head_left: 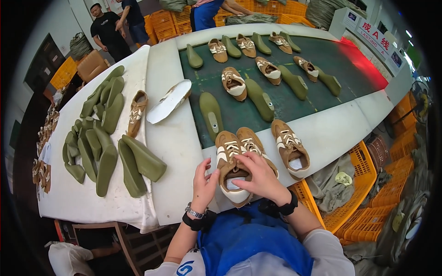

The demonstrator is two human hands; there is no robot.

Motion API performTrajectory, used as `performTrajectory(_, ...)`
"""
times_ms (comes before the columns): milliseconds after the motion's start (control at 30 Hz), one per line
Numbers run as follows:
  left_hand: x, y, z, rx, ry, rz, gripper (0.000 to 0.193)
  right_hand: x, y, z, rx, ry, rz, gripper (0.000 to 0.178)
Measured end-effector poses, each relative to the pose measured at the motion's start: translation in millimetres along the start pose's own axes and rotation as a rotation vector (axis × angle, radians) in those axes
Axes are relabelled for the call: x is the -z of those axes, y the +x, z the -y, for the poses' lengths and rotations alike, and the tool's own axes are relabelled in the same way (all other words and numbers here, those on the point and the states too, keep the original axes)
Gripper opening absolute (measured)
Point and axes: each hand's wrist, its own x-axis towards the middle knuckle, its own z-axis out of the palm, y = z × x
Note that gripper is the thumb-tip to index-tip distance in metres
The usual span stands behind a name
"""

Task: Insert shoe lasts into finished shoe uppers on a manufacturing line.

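A brown sneaker (224, 146) with white stripes and laces lies in front of me, heel toward me, a pale insole showing in its opening. My right hand (263, 177) curls over its right side, thumb at the opening and fingertips by the tongue. At the shoe's left side, my left hand (203, 185) has its fingers apart, close to the collar. A second brown sneaker (251, 141) sits right beside it, partly covered by my right hand. Farther right stands another brown sneaker (291, 149), touched by neither hand.
A dark green conveyor belt (258, 50) carries sneakers and green shoe lasts. More green lasts (106, 161) crowd the white table at left, near a lone sneaker (137, 112) and a white-soled shoe (170, 103). An orange crate (354, 195) with grey cloth stands right. People stand behind.
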Motion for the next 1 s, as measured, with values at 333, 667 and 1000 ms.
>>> performTrajectory(333, -6.6, 5.0, -33.3, -0.343, 0.489, 0.004, 0.028, -9.3, 1.9, -10.4, 0.006, 0.017, -0.094, 0.046)
performTrajectory(667, 25.7, -10.5, -46.8, -0.433, 0.430, -0.321, 0.023, 18.0, 0.7, 13.2, 0.185, 0.055, -0.200, 0.042)
performTrajectory(1000, 67.1, -23.3, 27.2, -0.250, 0.663, -0.229, 0.026, 25.2, -36.0, -52.9, -0.121, -0.415, -0.027, 0.049)
